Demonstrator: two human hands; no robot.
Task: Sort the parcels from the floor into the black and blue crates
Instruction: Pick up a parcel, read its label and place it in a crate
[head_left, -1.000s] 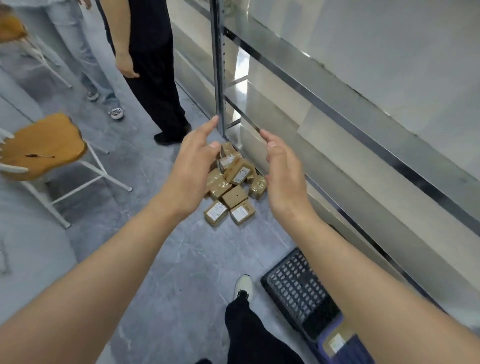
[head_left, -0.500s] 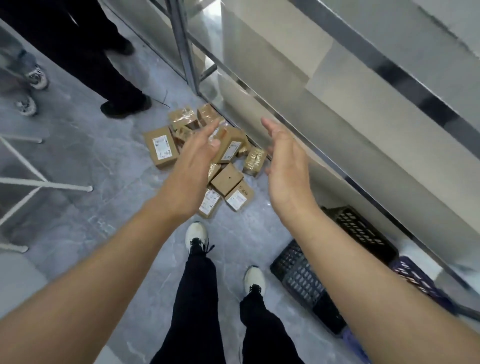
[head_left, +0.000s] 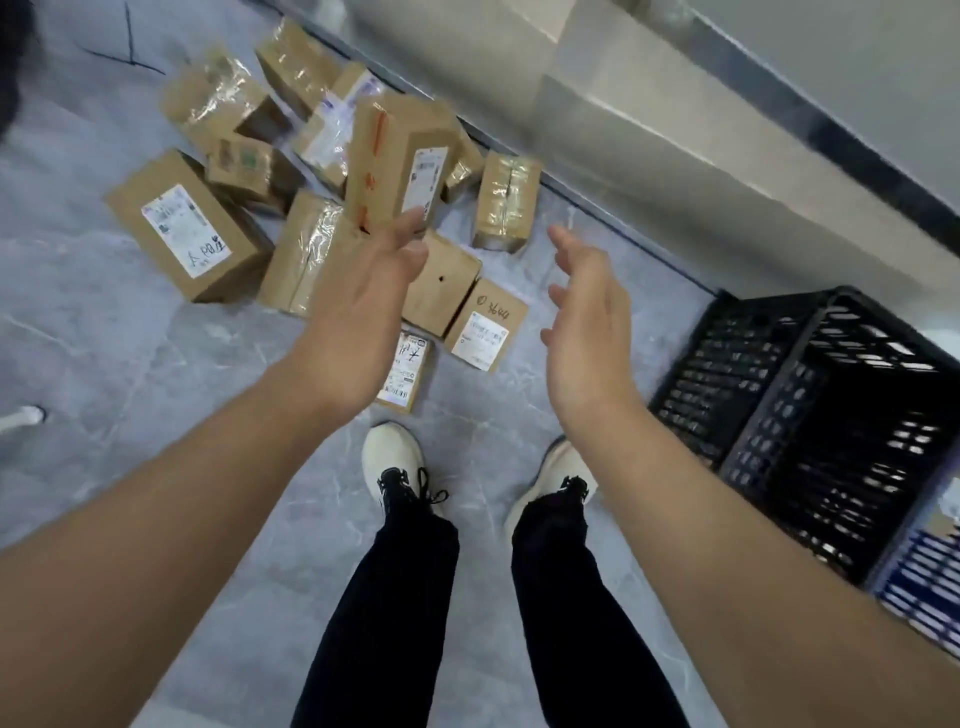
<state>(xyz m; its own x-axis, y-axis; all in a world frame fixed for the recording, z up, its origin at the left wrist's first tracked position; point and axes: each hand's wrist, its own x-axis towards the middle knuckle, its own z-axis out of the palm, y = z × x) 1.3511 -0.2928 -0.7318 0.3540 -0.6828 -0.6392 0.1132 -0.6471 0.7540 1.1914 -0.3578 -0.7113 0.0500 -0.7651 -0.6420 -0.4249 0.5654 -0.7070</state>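
Observation:
Several brown cardboard parcels lie heaped on the grey floor, among them a large labelled parcel (head_left: 189, 228) at the left, a tall parcel with orange marks (head_left: 400, 166) in the middle and a small labelled parcel (head_left: 485, 327) nearest my feet. My left hand (head_left: 358, 317) hovers over the heap with fingers straight, holding nothing. My right hand (head_left: 589, 317) is raised beside it, palm facing left, fingers relaxed and empty. The black crate (head_left: 779, 384) stands on the floor at the right. A corner of the blue crate (head_left: 930, 587) shows behind it at the right edge.
A metal shelf base and pale wall panel (head_left: 649, 130) run diagonally behind the parcels and crates. My two white shoes (head_left: 392, 467) stand just short of the heap. A white chair foot (head_left: 23, 415) shows at the left edge.
My view has tipped down and closer to the parcels. Both hands stay open and have lowered toward the heap. The other people and the chair have left the view.

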